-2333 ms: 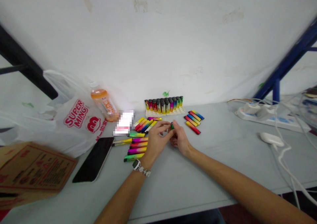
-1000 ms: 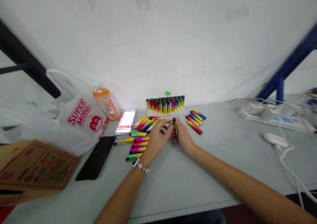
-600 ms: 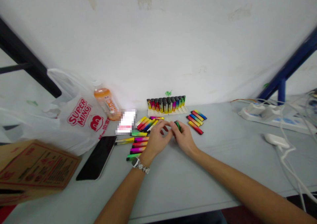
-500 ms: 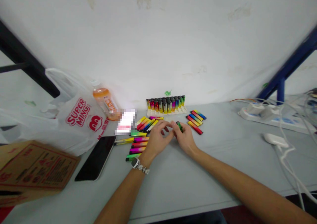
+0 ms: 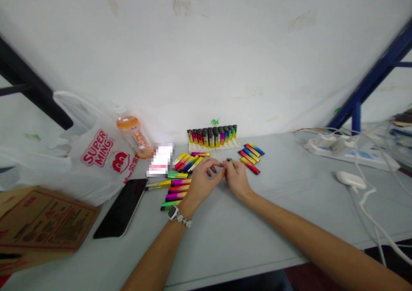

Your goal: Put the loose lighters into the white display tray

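My right hand (image 5: 235, 178) pinches a small green and black lighter (image 5: 229, 160) just above the table, only its top end showing past my fingers. My left hand (image 5: 202, 180), with a watch at the wrist, is curled beside it, its fingertips touching the same lighter. A white tray (image 5: 215, 146) holding a row of upright lighters stands by the wall behind my hands. Coloured lighter sleeves lie in loose groups: several to the left (image 5: 179, 183) and several to the right (image 5: 251, 156).
A black phone (image 5: 122, 207) lies face up at the left, beside a cardboard box (image 5: 38, 222). A white plastic bag (image 5: 96, 153) and an orange drink bottle (image 5: 135, 137) stand at the back left. A power strip (image 5: 341, 151) and white cables (image 5: 367, 196) occupy the right side.
The lighter stood upright between my hands a second ago; it has turned and now sits lower in my right fingers. Both hands stay in the same spot.
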Available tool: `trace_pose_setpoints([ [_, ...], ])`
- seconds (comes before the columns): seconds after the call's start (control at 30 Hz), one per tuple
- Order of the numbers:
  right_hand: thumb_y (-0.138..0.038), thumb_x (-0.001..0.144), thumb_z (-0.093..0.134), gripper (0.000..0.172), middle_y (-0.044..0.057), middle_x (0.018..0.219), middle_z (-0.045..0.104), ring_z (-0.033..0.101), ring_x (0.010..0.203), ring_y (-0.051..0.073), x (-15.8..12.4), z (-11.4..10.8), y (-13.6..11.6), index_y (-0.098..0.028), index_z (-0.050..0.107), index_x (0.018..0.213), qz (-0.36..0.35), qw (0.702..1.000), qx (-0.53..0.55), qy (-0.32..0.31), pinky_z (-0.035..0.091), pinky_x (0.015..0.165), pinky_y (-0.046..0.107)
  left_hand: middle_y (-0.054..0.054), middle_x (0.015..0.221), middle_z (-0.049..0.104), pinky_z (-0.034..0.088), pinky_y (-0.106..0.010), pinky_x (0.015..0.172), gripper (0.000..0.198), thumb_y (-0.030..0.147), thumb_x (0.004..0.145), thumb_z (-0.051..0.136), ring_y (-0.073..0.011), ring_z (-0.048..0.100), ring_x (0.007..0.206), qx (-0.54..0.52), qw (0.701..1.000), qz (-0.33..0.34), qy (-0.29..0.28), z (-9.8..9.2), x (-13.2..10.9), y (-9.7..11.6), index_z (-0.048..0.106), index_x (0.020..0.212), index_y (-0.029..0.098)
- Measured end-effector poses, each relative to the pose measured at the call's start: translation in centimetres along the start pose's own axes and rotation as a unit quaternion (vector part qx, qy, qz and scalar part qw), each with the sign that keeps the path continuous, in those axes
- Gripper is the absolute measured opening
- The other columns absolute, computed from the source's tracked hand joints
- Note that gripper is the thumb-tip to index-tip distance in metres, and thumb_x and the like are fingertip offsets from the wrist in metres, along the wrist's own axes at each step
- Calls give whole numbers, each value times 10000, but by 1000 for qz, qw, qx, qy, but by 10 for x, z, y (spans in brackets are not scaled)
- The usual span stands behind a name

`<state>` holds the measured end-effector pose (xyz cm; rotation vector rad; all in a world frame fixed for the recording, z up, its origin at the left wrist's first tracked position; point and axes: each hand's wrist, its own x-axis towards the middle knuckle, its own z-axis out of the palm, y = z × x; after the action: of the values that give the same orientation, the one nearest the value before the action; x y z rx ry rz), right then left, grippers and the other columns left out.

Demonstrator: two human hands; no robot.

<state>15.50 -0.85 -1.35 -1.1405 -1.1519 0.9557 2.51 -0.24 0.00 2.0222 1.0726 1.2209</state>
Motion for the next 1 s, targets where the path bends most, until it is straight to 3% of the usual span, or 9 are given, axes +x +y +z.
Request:
trace_pose_setpoints([
  [0.17,-536,889,518,408,-53,548,402,370,515,113,-1,0,1,-217,448,643,-16,999,13,-34,291,481,258,-32,926,645,448,-215,575,91,231,846,618,-94,574,686,6,1000,-20,4,1,0,1,661,903,174],
  [0.3,-557,936,468,319,-68,614,451,407,524,117,-1,-2,0,-245,474,868,-37,996,44,-64,339,493,239,-43,977,679,454,-220,573,184,271,878,599,-97,587,679,15,999,-36,16,4,0,2,648,1029,177],
  [0.43,-510,930,504,273,-25,704,560,517,635,145,9,-15,-8,-242,554,931,-91,991,-43,-83,428,598,262,-41,957,674,448,-219,561,197,282,891,587,-101,581,670,23,999,-32,11,8,-1,2,636,1054,183],
  [0.53,-439,873,607,224,44,897,624,568,821,177,25,-30,-15,-219,648,883,-179,975,-121,-51,465,723,299,-44,995,651,454,-227,576,190,273,891,582,-98,571,670,33,999,-26,10,12,-2,2,626,1054,185],
  [0.6,-423,828,663,219,57,928,627,564,789,172,39,-41,-17,-213,694,883,-210,966,-149,-28,463,709,304,-40,1007,635,459,-232,592,152,272,895,578,-98,568,679,40,999,-16,-2,14,-4,3,637,1010,192],
  [0.77,-394,818,652,276,4,722,640,559,588,141,83,-69,-18,-214,701,1021,-182,969,-167,-21,449,599,280,-32,956,617,462,-236,606,136,292,914,560,-110,572,701,37,998,0,-42,19,-8,4,665,909,205],
  [0.9,-318,779,668,231,22,892,688,610,627,132,117,-84,-14,-209,647,982,-215,957,-193,1,469,631,275,-32,975,614,466,-234,600,138,295,907,570,-105,570,691,40,998,-14,-42,20,-8,4,661,953,202],
  [1.0,-277,812,612,168,25,891,681,619,679,144,135,-88,-10,-204,615,963,-237,940,-244,-15,478,674,284,-33,992,609,469,-230,589,146,299,905,573,-101,565,682,41,998,-18,-33,20,-7,3,653,981,203],
])
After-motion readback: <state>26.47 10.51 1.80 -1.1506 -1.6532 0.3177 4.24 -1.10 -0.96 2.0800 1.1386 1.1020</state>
